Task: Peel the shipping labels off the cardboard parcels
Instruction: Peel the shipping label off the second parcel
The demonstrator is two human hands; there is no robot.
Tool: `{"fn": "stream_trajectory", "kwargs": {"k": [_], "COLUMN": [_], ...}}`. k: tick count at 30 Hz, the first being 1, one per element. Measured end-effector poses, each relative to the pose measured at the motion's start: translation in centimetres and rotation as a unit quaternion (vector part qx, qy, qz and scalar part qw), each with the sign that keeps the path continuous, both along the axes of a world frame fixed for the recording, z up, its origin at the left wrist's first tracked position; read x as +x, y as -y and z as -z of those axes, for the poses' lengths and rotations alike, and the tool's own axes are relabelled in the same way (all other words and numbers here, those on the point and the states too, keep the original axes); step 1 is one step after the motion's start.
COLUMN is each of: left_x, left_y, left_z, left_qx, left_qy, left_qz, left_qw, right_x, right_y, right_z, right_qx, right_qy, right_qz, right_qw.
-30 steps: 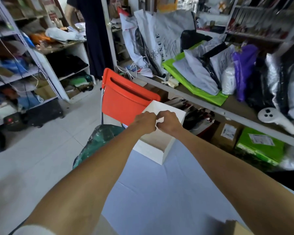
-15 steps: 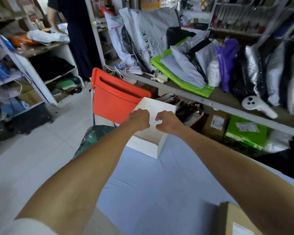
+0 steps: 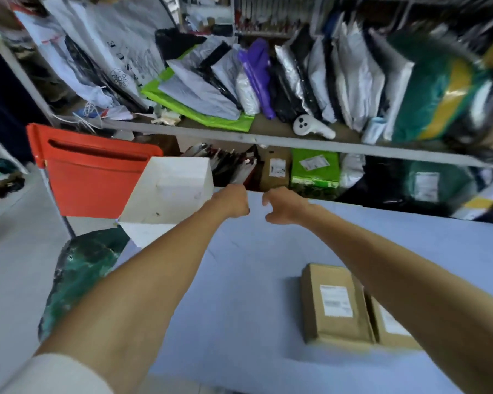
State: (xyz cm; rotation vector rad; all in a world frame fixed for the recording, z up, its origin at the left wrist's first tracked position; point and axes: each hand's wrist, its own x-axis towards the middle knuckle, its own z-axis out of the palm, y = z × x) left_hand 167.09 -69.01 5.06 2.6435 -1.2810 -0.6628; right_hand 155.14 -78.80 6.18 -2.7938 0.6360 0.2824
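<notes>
Two cardboard parcels lie side by side on the pale blue table. The left parcel shows a white shipping label on top. My right forearm partly covers the right parcel and its label. Both arms reach out over the far part of the table. My left hand is curled into a fist, just right of an open white box. My right hand is curled too, a small gap from the left one. I see nothing held in either hand.
A red plastic chair back stands behind the white box. A dark green bag sits left of the table. Shelves beyond hold many mailer bags, a white controller, and labelled parcels on the lower level.
Both hands have left the white box's rim and moved right, now apart over the table. The view swung right and down, which brought the two cardboard parcels into sight.
</notes>
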Motion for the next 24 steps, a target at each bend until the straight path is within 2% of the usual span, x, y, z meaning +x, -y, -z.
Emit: {"fn": "stream_trajectory", "kwargs": {"k": [10,18,24], "left_x": [-15.4,-28.1,-31.3], "left_y": [10.2,14.9,15.0], "left_z": [-0.6,1.2,1.8], "left_qx": [-0.006,-0.021,-0.017], "left_qy": [0.003,-0.008,-0.01], "left_qz": [0.127,0.139,0.108], "left_qw": [0.992,0.99,0.994], "right_x": [-16.9,-30.2,-34.9], "right_y": [7.2,12.6,15.0], "right_z": [-1.1,0.6,1.7], "right_qx": [-0.005,-0.016,0.006], "right_qy": [0.02,-0.035,-0.066], "right_qz": [0.128,0.113,0.119], "right_qw": [0.992,0.993,0.991]}}
